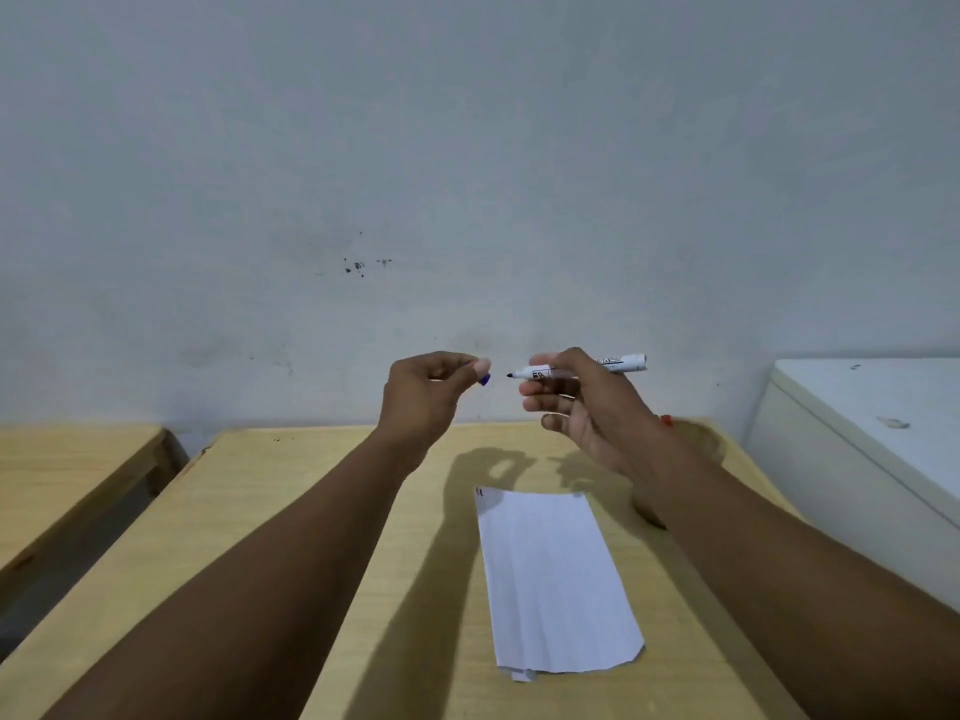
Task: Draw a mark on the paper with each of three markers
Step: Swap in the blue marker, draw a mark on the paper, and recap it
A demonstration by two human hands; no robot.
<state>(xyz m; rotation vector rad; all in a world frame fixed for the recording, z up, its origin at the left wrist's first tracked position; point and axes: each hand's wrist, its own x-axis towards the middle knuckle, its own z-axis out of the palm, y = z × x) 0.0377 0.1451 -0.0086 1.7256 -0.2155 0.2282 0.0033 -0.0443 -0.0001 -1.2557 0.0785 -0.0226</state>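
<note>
Both hands are raised above the far end of the wooden table (pixel 291 511). My right hand (pixel 576 402) grips a white marker (pixel 618 365) lying level, its bare dark tip pointing left. My left hand (pixel 431 392) pinches the marker's blue cap (pixel 484 378) between its fingertips, a short gap from the tip. A folded white sheet of paper (pixel 556 579) lies on the table below the hands, with a small dark mark at its far left corner. A red marker end (pixel 666 420) shows behind my right wrist; the rest is hidden.
A second wooden table (pixel 67 470) stands to the left across a narrow gap. A white cabinet or appliance (pixel 872 449) stands at the right. A pale wall with a few dark spots rises just behind the table.
</note>
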